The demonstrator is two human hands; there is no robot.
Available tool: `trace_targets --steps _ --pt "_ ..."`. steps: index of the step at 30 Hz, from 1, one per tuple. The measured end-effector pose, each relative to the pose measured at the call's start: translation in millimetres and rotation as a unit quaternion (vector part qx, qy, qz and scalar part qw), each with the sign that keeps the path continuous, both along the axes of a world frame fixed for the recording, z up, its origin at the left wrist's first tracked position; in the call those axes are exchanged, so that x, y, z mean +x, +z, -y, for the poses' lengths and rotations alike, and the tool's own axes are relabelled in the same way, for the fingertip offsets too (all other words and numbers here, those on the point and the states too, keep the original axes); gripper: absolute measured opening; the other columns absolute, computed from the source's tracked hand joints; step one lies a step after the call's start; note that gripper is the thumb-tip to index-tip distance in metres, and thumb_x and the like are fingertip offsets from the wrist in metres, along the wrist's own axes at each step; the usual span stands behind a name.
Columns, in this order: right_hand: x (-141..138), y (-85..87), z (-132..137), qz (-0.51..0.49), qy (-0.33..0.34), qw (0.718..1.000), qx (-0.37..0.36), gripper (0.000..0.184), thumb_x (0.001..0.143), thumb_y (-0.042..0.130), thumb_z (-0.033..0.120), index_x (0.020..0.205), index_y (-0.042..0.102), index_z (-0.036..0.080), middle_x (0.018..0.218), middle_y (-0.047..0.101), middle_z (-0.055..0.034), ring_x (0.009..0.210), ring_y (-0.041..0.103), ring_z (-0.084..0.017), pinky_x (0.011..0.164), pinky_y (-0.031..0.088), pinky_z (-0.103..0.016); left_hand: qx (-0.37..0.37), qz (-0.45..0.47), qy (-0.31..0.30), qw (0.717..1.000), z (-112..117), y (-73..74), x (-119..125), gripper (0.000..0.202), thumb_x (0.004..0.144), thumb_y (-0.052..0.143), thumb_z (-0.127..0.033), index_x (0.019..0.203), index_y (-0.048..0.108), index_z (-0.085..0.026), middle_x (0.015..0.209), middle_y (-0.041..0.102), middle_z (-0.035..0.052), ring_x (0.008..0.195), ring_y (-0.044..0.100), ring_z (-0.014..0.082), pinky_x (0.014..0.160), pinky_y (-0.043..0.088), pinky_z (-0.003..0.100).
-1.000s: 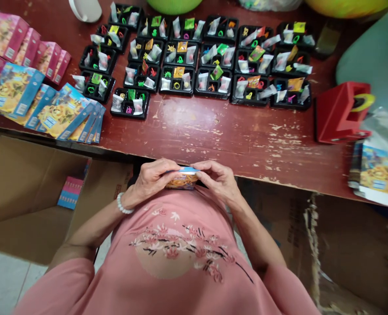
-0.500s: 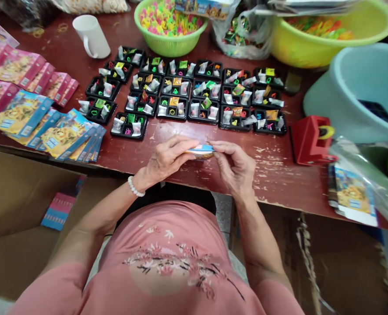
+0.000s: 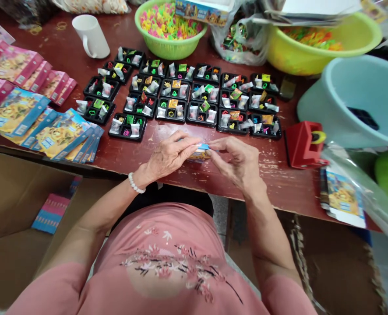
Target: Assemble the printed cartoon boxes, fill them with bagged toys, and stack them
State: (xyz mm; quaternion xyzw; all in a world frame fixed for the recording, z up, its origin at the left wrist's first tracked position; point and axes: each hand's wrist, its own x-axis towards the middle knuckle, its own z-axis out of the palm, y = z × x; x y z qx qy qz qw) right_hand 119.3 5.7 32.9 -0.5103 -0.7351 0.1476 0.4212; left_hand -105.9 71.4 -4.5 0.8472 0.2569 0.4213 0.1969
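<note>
Between my two hands, near the front edge of the table, is a small printed cardboard box point(image 3: 201, 153) with a blue end. My left hand point(image 3: 171, 154) grips it from the left, fingers laid over its top and hiding much of it. My right hand point(image 3: 235, 159) pinches the box's right end with thumb and fingertips. Just beyond the hands stand rows of black trays point(image 3: 171, 109), each with small colourful plastic pieces and wrapped packets in its compartments.
Blue boxes point(image 3: 62, 135) and pink boxes point(image 3: 19, 65) lie at the left, near a white mug point(image 3: 90, 36). Behind are a green basin point(image 3: 171, 48) and a yellow basin point(image 3: 325, 48). At right are a red tape dispenser point(image 3: 301, 144), a light-blue tub point(image 3: 332, 100) and a flat carton point(image 3: 345, 192).
The box's open, whitish end now shows as a flat blue flap. My right hand has shifted slightly, still at that end. The whole view has moved a little.
</note>
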Motion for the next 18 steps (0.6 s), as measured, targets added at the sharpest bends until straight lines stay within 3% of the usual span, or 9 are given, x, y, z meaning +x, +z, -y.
trace_targets --steps 4,8,11,15,18 --pt "2 4.5 -5 0.005 0.015 1.000 -0.012 0.020 0.100 0.072 0.041 0.091 0.077 0.023 0.095 0.082 -0.0059 0.087 0.076 -0.023 0.078 0.058 -0.036 -0.001 -0.003 -0.020 1.000 -7 9.0 2 0.029 0.108 0.057 -0.034 0.120 0.080 -0.019 0.102 0.077 0.0073 0.094 0.074 0.0172 0.086 0.059 0.030" --pt "-3 -2.6 -5 0.019 -0.012 0.999 0.036 0.022 0.098 0.076 0.041 0.084 0.073 0.024 0.094 0.080 -0.0069 0.089 0.075 -0.024 0.081 0.058 -0.038 -0.020 0.000 -0.054 0.998 -11 13.5 3 0.026 0.107 0.055 -0.027 0.114 0.080 -0.020 0.104 0.078 0.0075 0.094 0.073 0.0172 0.086 0.058 0.031" --pt "-6 -13.6 -3 0.028 -0.026 0.996 0.082 0.017 0.099 0.074 0.038 0.087 0.074 0.025 0.100 0.081 -0.0071 0.094 0.075 -0.025 0.087 0.058 -0.042 -0.028 -0.006 -0.084 0.996 -12 9.7 3 0.028 0.109 0.050 -0.027 0.120 0.076 -0.020 0.109 0.077 0.0083 0.100 0.073 0.0187 0.091 0.058 0.034" --pt "-1 -28.6 -1 0.026 -0.023 0.995 0.091 0.011 0.101 0.071 0.038 0.104 0.077 0.029 0.117 0.082 -0.0074 0.105 0.076 -0.027 0.095 0.057 -0.048 0.028 -0.028 -0.088 0.995 -16 -1.9 0 0.034 0.111 0.048 -0.033 0.136 0.067 -0.021 0.126 0.070 0.0123 0.119 0.068 0.0228 0.103 0.058 0.041" --pt "2 -35.3 -1 -0.021 -0.009 0.995 0.095 0.017 0.098 0.074 0.038 0.112 0.077 0.029 0.120 0.081 -0.0088 0.109 0.076 -0.028 0.095 0.059 -0.048 0.066 -0.023 -0.094 0.993 -21 -9.3 -1 0.034 0.110 0.052 -0.029 0.141 0.064 -0.023 0.124 0.069 0.0112 0.118 0.068 0.0217 0.102 0.059 0.040"
